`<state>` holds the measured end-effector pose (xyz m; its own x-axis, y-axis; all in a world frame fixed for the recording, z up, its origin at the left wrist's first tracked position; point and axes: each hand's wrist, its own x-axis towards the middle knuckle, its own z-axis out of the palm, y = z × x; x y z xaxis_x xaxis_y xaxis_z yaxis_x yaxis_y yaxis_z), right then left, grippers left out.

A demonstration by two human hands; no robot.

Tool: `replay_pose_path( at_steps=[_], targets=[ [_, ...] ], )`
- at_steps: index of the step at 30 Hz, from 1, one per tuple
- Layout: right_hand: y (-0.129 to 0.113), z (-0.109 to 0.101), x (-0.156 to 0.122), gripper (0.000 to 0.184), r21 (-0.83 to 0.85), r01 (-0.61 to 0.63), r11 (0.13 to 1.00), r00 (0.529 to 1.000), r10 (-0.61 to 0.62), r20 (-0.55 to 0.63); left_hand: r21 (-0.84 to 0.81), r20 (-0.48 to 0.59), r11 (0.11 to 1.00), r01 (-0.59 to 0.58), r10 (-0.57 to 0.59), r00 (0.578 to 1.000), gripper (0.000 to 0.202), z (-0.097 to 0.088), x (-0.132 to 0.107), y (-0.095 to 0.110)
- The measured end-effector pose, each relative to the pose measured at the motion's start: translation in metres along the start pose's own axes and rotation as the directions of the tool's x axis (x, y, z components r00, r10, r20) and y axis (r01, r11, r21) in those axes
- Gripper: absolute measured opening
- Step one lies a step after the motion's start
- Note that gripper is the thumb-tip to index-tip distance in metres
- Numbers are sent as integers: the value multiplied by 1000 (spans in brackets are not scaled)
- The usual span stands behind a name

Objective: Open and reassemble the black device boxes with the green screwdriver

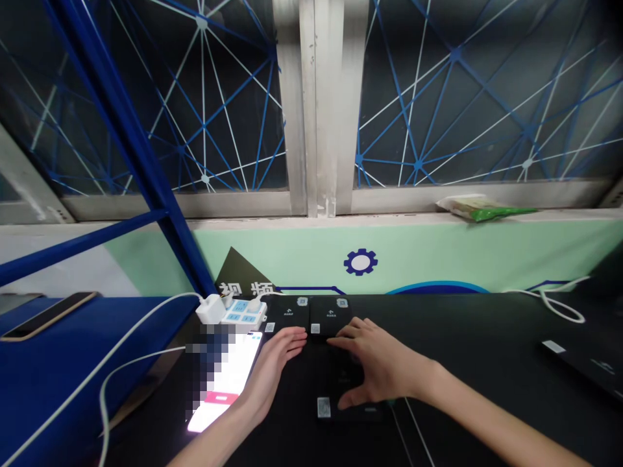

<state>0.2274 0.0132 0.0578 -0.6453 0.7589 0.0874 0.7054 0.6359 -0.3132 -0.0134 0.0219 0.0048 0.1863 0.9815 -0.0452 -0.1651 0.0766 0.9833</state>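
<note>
Two thin black boxes, a left one (287, 312) and a right one (328, 314), lie side by side at the back of the black table, each with white labels. My left hand (280, 350) rests flat on edge just in front of the left box, its fingers stretched out and holding nothing. Nearer to me lies a third black box (335, 389) with a white label at its lower left corner. My right hand (377, 360) is spread over this box, fingers at its far side and thumb above its near part. Whether the fingertips press on it, I cannot tell.
A lit phone (236, 373), partly pixelated, lies left of my left hand. Behind it stand a white power strip (246, 312) and a charger (211, 309) with white cables. Another phone (51, 316) is on the blue surface. At right are a black box (588, 366) and a cable (559, 305).
</note>
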Motion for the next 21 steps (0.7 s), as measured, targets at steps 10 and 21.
replay_pose_path(
  at_steps=[10, 21],
  targets=[
    [13, -5, -2, 83, -76, -73, 994, 994, 79, 74, 43, -5, 999, 18, -18, 1000, 30, 0, 2, 1],
    [23, 6, 1, 88, -31, -47, 998, 998, 48, 41, 150, -37, 989, -18, 23, 999, 46, 5, -3, 6]
  ],
)
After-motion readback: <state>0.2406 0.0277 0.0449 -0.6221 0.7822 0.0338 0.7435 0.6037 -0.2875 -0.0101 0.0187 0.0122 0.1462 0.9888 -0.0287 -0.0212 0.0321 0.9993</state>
